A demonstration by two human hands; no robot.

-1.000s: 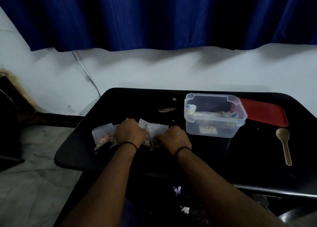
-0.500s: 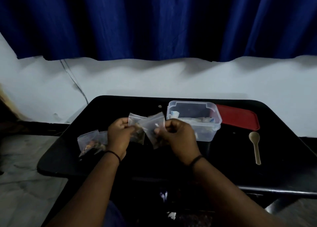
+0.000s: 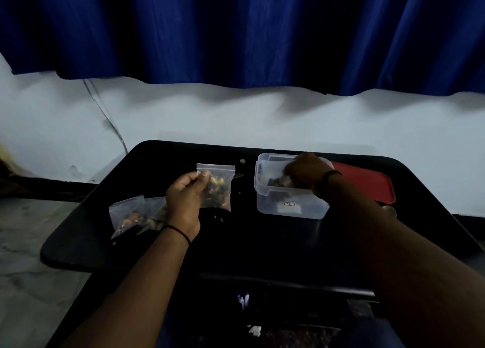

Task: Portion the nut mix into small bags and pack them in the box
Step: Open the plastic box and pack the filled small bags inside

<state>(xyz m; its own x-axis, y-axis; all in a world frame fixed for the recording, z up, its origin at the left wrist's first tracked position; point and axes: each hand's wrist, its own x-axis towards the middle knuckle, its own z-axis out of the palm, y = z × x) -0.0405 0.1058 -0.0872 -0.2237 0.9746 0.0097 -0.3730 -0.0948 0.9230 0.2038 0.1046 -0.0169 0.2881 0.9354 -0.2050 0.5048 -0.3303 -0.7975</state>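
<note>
Bag (image 3: 217, 187) pinched by left hand (image 3: 183, 200); right hand (image 3: 305, 173) in box (image 3: 288, 206).

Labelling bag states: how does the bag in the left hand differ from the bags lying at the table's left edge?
The held bag is upright, pinched near its top by the left hand; the table bags lie slumped on the black table. The held bag is single, clear of the surface; the table bags overlap in a small heap, partly hidden behind the left wrist. Shared: small clear plastic bags with nut mix inside.
</note>
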